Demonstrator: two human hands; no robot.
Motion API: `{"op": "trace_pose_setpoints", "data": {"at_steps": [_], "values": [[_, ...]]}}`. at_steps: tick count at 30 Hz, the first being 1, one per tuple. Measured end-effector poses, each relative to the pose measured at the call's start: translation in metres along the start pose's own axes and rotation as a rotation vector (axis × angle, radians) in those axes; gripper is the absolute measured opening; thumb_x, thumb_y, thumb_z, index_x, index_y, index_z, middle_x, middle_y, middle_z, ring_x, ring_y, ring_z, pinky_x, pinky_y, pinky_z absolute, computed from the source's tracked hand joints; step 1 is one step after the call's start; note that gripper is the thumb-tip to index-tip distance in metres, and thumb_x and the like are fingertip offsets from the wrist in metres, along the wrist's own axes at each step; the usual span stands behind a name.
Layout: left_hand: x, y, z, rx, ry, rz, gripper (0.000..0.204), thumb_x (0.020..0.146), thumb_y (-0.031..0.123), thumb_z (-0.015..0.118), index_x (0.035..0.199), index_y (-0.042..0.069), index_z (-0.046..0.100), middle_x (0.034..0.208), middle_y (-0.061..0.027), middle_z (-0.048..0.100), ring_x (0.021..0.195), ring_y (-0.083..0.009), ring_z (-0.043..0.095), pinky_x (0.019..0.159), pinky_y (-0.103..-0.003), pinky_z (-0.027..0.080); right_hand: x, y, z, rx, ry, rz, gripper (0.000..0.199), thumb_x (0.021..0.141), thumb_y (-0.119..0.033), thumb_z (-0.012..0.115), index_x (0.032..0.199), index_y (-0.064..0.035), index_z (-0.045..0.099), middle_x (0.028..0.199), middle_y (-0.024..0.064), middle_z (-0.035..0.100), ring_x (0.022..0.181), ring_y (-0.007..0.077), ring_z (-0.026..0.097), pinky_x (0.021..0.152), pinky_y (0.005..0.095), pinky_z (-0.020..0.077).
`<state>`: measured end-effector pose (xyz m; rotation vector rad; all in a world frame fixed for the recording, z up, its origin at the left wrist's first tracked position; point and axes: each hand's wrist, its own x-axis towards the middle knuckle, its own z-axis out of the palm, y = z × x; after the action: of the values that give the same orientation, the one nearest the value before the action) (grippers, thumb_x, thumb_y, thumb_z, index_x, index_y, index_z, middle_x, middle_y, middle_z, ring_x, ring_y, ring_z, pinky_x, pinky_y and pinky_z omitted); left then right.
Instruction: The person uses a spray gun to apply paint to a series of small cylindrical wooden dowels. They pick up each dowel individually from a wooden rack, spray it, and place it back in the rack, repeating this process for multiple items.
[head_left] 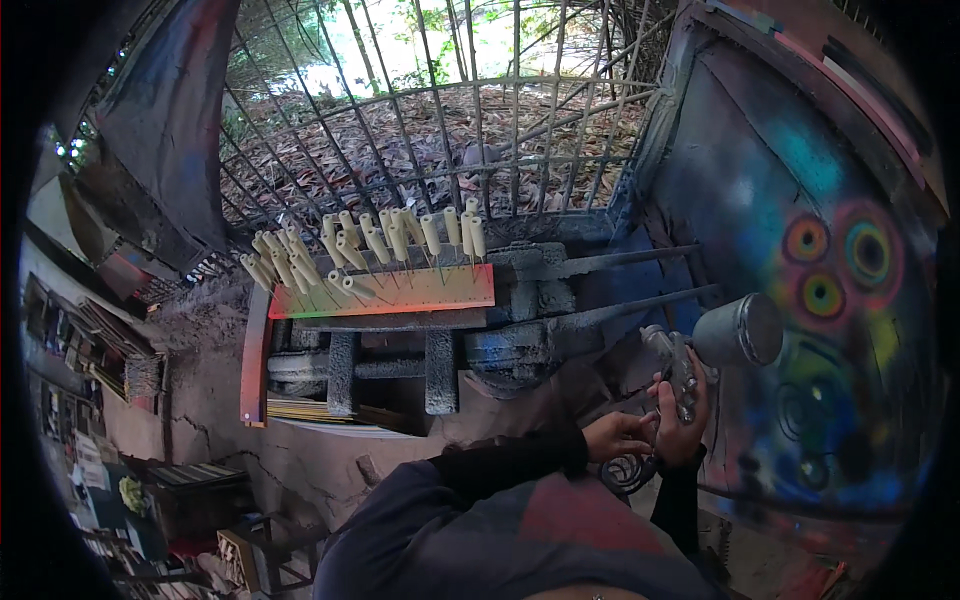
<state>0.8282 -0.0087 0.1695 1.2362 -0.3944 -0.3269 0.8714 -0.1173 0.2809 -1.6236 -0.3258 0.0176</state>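
Spray gun in the right hand, beside a board of pale cylinders

From my end I have a dim room with a barred opening (516, 110) across the far side, leaf litter (400, 130) beyond it. A panel (790, 250) stands on the right, blotched blue, green and yellow. In the middle is a dark, crusted surface (440, 375) of crossed bars.

Counting down in size: one panel, with three ringed marks (822, 297) on it; two long prongs (630, 260) reaching right from the surface; one long board (430, 290), shaded orange to green. I count two hands: the right hand (683, 425) is wrapped around one spray gun (681, 378), its silver cup (725, 335) in front of the panel; the left hand (612, 437) is half-curled just beside it, and I cannot tell whether it grips anything. Smallest are the cream cylinders (430, 235), over twenty, overlapping, on thin sticks at the board.
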Motion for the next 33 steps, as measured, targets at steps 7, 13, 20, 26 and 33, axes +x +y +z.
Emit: {"op": "trace_pose_setpoints", "data": {"at_steps": [7,13,20,26,33], "values": [[0.002,-0.003,-0.007,0.096,-0.052,0.007,0.017,0.091,0.014,0.065,0.101,0.001,0.065,0.093,-0.0057,0.068,0.089,-0.0119,0.061,0.083,-0.03,0.049,0.002,-0.001,0.0,-0.023,-0.005,0.001,0.052,0.089,-0.004,0.054,0.14,0.0,0.039,0.102,0.0114,0.061,0.082,0.0123,0.06,0.055,0.0203,0.0515],[-0.008,0.038,-0.046,0.261,0.248,-0.049,0.02,0.089,0.015,0.067,0.102,0.0,0.066,0.095,-0.0055,0.068,0.089,-0.0117,0.063,0.079,-0.029,0.051,0.003,-0.004,-0.003,-0.003,0.031,0.063,0.053,0.09,-0.003,0.053,0.14,-0.0012,0.038,0.101,0.0109,0.061,0.081,0.0114,0.059,0.053,0.0202,0.0507],[-0.068,0.048,-0.213,0.759,1.352,-0.139,0.025,0.088,0.023,0.066,0.095,-0.001,0.069,0.087,-0.0122,0.071,0.076,-0.0183,0.068,0.069,-0.032,0.053,-0.003,0.001,-0.005,0.009,0.079,0.063,0.055,0.09,-0.006,0.052,0.142,-0.0022,0.035,0.099,0.0086,0.059,0.077,0.0104,0.057,0.049,0.0202,0.0494],[-0.06,0.029,-0.261,0.879,1.342,-0.145,0.032,0.086,0.026,0.067,0.102,-0.001,0.069,0.092,-0.0164,0.071,0.085,-0.028,0.069,0.077,-0.036,0.054,-0.005,0.003,-0.006,0.013,0.084,0.048,0.054,0.089,-0.006,0.053,0.141,-0.0035,0.036,0.099,0.0085,0.06,0.077,0.0106,0.058,0.051,0.0202,0.0502],[-0.043,0.019,-0.282,1.017,1.303,-0.258,0.032,0.089,0.032,0.062,0.102,0.004,0.069,0.088,-0.0144,0.071,0.085,-0.0324,0.068,0.076,-0.041,0.052,-0.006,-0.001,-0.014,-0.016,0.049,0.105,0.053,0.09,-0.007,0.052,0.14,-0.0028,0.037,0.102,0.0093,0.06,0.079,0.0111,0.059,0.054,0.0208,0.0522]]}}
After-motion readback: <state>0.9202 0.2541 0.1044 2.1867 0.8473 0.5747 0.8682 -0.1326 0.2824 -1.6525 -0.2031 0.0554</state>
